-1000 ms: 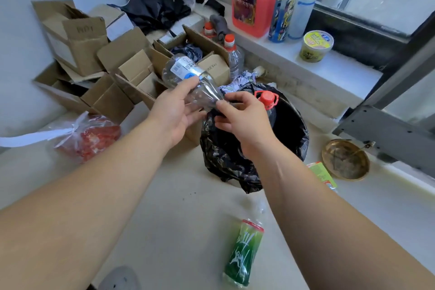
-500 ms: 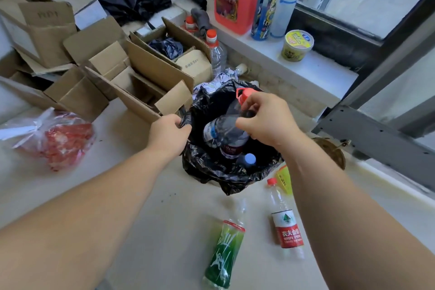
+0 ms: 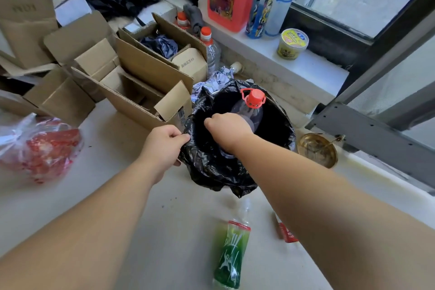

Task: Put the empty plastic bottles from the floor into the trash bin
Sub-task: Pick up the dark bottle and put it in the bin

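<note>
Down inside the trash bin [image 3: 280,113], right hand [image 3: 229,127] is clenched w/ grasp unclear, left hand [image 3: 164,146] pinches liner [image 3: 211,167]; it could slip, and green bottle [image 3: 229,256] lies on floor near bin's front.

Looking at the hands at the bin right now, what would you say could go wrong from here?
The left hand pinches only the edge of the black bin liner; it might slip into the trash bin. The right hand is pressing down beside the tall red-capped bottle, which sticks up and may leave little room. The green-label bottle on the floor could be stepped on.
</note>
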